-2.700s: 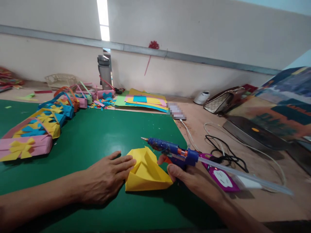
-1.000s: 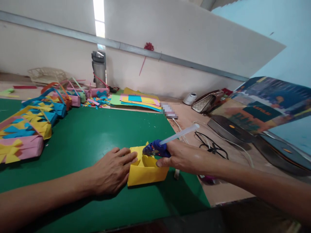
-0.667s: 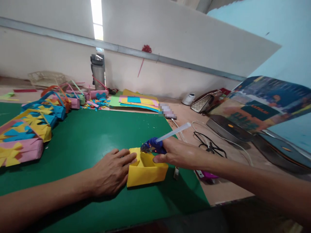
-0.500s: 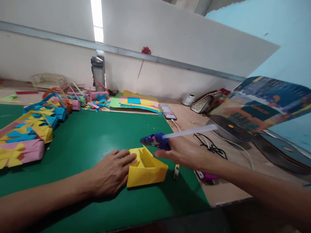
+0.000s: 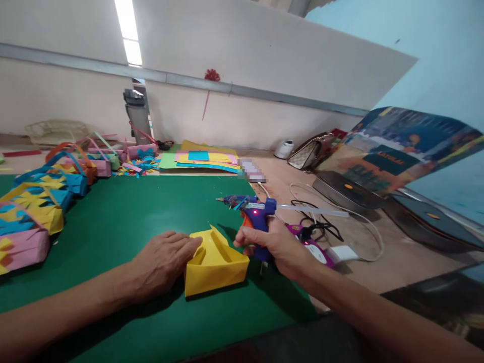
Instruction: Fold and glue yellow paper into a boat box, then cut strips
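Observation:
A folded yellow paper box (image 5: pixel 216 276), its top partly open with flaps standing up, sits on the green mat (image 5: pixel 151 322). My left hand (image 5: pixel 162 259) grips its left side, the fingertips at the upper left edge. In my right hand (image 5: pixel 282 247) is a blue hot glue gun (image 5: pixel 260 219) with an orange trigger and a lit red light. The nozzle points left, above and behind the box, apart from it. A clear glue stick (image 5: pixel 317 208) juts out of the gun's rear.
Finished paper bags (image 5: pixel 28 247) with bows line the left. Coloured paper sheets (image 5: pixel 206 159), a phone (image 5: pixel 253 171) and a steel bottle (image 5: pixel 136 118) stand or lie at the back. A purple power strip (image 5: pixel 321 254), tangled cables and a dark case (image 5: pixel 346 189) are on the right.
My right hand has turned the glue gun so its side and handle now show, and the nozzle has moved back from the box. My left hand stays on the box. The view has shifted right.

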Motion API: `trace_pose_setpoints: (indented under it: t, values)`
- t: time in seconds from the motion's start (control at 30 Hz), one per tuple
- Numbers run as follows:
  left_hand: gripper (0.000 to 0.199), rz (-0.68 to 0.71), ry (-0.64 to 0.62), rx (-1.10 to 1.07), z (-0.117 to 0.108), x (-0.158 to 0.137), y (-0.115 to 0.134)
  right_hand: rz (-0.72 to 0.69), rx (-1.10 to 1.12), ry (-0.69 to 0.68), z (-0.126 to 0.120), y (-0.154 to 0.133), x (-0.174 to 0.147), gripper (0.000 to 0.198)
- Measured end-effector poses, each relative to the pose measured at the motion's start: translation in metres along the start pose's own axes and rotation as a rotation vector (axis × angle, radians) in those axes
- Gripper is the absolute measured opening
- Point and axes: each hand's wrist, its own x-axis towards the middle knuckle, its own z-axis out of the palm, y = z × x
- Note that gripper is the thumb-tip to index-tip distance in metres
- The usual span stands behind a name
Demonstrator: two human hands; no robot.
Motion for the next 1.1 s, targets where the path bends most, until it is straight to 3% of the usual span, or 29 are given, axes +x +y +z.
trace_pose_setpoints:
  t: [0.3, 0.4, 0.5, 0.6, 0.77, 0.83, 1.0, 1.1]
  values:
    - [0.066, 0.057, -0.187, 0.124, -0.012, 0.016, -0.004, 0.061, -0.01, -0.017, 0.002, 0.017, -0.002, 0.021]
    - [0.072, 0.068, -0.196, 0.134, -0.011, 0.018, -0.006, 0.096, -0.05, 0.047, 0.005, 0.021, -0.002, 0.023]
    - [0.078, 0.03, -0.189, 0.105, -0.01, 0.017, -0.006, 0.052, -0.126, 0.027, 0.006, 0.021, -0.002, 0.029]
    - [0.071, 0.016, -0.198, 0.046, -0.019, 0.02, -0.006, -0.018, -0.272, -0.019, 0.006, 0.016, -0.003, 0.03]
    - [0.034, -0.004, -0.144, -0.132, -0.047, 0.042, -0.007, -0.066, -0.468, 0.021, 0.009, 0.008, -0.008, 0.02]
    - [0.03, 0.036, -0.13, -0.224, -0.054, 0.052, -0.004, -0.081, -0.471, 0.028, 0.01, 0.009, -0.01, 0.019]
    - [0.032, 0.102, -0.237, -0.267, -0.052, 0.063, 0.005, -0.085, -0.382, -0.008, 0.007, 0.016, -0.009, 0.024]
    - [0.028, -0.01, -0.115, -0.288, -0.052, 0.063, 0.009, -0.118, -0.362, 0.008, 0.004, 0.015, -0.006, 0.027]
